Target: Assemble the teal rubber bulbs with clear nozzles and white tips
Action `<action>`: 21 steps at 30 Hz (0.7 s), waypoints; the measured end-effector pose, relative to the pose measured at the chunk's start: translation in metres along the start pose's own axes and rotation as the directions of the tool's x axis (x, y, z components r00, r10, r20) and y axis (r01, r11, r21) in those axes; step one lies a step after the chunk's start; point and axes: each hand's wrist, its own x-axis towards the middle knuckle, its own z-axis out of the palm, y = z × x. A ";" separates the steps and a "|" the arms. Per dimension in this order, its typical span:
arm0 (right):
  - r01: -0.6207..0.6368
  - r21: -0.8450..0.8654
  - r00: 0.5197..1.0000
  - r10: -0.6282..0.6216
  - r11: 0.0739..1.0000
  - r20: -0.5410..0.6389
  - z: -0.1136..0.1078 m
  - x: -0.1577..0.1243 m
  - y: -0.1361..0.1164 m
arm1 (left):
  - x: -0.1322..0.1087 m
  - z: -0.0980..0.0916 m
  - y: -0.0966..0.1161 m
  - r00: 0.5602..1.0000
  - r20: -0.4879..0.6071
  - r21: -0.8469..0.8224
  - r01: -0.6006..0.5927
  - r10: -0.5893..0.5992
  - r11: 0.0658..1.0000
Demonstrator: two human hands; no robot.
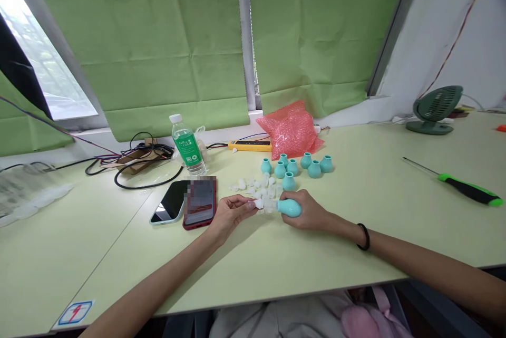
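Note:
My right hand (306, 211) is wrapped round a teal rubber bulb (290, 208), which lies sideways with its narrow end to the left. A clear, translucent piece (270, 204) sits at the bulb's mouth; whether it is fixed there I cannot tell. Between thumb and fingers, my left hand (236, 212) pinches a small white translucent tip (259, 203) close to that clear piece. Just beyond both hands lies a loose pile of small translucent pieces (253, 185). Several more teal bulbs (314, 169) stand upright behind the pile, the nearest bulb (288, 181) close to my right hand.
Two phones (200, 206) lie left of my left hand, below a water bottle (187, 145) and black cables (138, 164). Pink bubble wrap (292, 129) and a yellow power strip (250, 145) are at the back. Rightward are a screwdriver (462, 185) and a green fan (435, 108).

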 end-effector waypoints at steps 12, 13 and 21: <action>-0.006 -0.129 1.000 0.010 0.992 0.024 0.000 -0.002 -0.001 | -0.002 0.001 0.002 1.000 0.006 0.170 -0.017 0.016 0.985; -0.001 -0.136 1.000 0.004 0.991 0.026 0.000 -0.003 -0.001 | -0.002 0.001 0.003 1.000 0.014 0.203 -0.017 0.015 0.979; 0.073 -0.223 0.996 -0.061 0.972 0.061 -0.003 -0.004 -0.003 | -0.007 0.005 0.007 0.986 0.166 0.315 -0.031 -0.023 0.949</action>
